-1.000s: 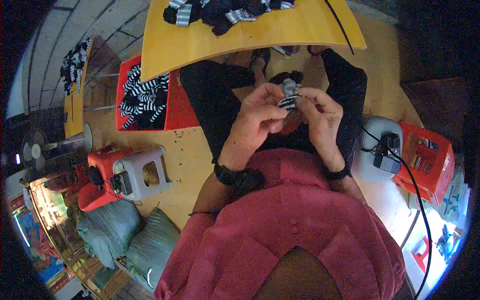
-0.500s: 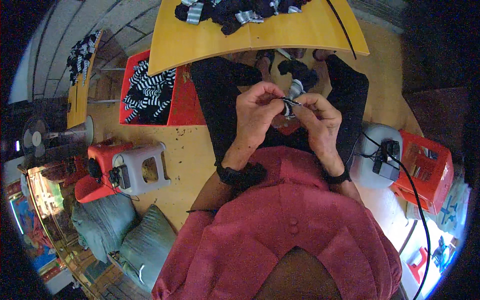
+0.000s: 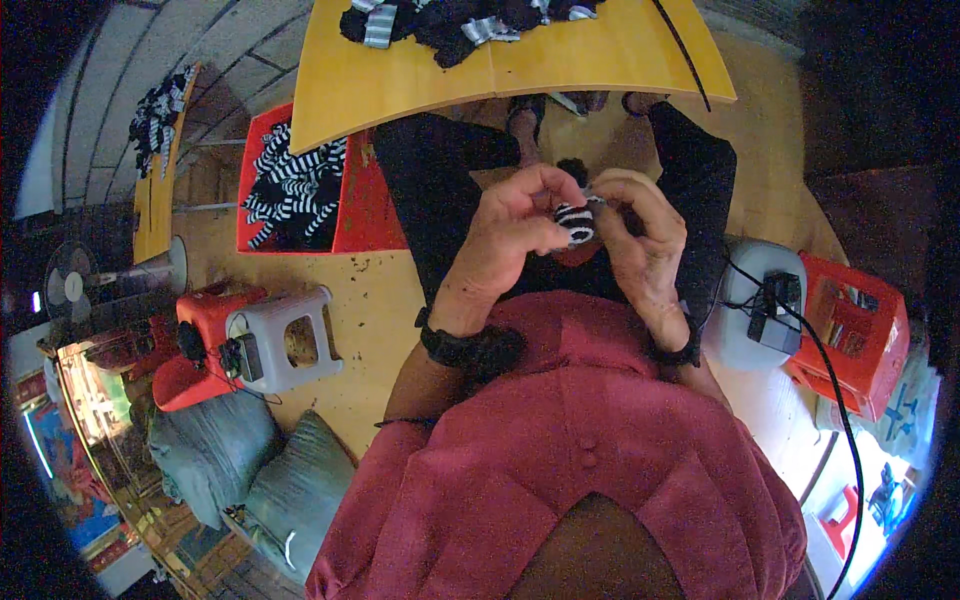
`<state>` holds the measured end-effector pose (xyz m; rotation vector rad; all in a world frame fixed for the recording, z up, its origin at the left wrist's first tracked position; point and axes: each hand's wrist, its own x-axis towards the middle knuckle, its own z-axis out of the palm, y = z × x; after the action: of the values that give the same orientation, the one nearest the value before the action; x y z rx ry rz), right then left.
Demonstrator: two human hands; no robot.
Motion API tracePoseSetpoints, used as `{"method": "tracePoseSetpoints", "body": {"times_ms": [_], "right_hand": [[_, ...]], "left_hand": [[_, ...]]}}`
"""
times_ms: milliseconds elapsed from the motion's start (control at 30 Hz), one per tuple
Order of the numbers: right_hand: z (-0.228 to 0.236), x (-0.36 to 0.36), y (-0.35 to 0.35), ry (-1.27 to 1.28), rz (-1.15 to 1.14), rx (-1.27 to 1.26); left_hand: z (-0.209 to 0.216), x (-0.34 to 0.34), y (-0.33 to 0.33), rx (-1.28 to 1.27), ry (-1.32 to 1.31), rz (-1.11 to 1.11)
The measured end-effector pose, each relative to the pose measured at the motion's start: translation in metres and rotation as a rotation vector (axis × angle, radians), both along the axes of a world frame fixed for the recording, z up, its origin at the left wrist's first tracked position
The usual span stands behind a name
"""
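Note:
A small black-and-white striped knitted piece (image 3: 574, 226) is held between my two hands, above my lap. The fingers and thumb of my left hand (image 3: 508, 232) pinch its left side, where rounded stripes show. My right hand (image 3: 640, 238) is closed at its upper right edge, thumb against bent fingers, with a bit of pale fabric at the fingertips. Part of the piece is hidden behind the fingers, so I cannot tell whether it is a sock or a glove. Dark bands circle both of my wrists.
Ahead stands a yellow table (image 3: 560, 75) with dark and striped knitted pieces (image 3: 460, 35) on it. A red box (image 3: 370, 215) at the left holds striped knitwear (image 3: 300, 185). Grey stools (image 3: 285, 340) flank me, with chargers and a black cable (image 3: 840, 400). Cushions (image 3: 300, 490) and a fan (image 3: 72, 285) are left.
The knitted piece has turned in my fingers and shows more rounded stripes. Its pale end, which stuck up beyond my hands, is now mostly hidden. My left hand has shifted slightly nearer my body.

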<state>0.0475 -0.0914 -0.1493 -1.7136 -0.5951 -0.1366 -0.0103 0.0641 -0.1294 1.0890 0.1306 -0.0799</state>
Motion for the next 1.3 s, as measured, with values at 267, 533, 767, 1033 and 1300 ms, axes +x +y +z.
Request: {"method": "tracePoseSetpoints", "body": {"times_ms": [267, 533, 767, 1033, 1300], "right_hand": [[-0.008, -0.016, -0.002, 0.225, 0.090, 0.041], [-0.011, -0.025, 0.002, 0.109, 0.028, 0.094], [0.001, -0.023, -0.007, 0.549, 0.168, 0.296], [0.017, -0.015, -0.014, 0.122, 0.208, 0.087], [0.017, -0.018, -0.015, 0.252, 0.240, 0.208]], "left_hand": [[0.004, -0.008, -0.008, 0.618, -0.099, 0.302], [0.000, -0.008, -0.015, 0.519, -0.076, 0.374], [0.010, -0.007, -0.004, 0.825, -0.357, 0.231], [0.017, -0.007, -0.008, 0.592, -0.365, 0.182], [0.008, -0.012, -0.018, 0.856, -0.445, 0.407]]}}
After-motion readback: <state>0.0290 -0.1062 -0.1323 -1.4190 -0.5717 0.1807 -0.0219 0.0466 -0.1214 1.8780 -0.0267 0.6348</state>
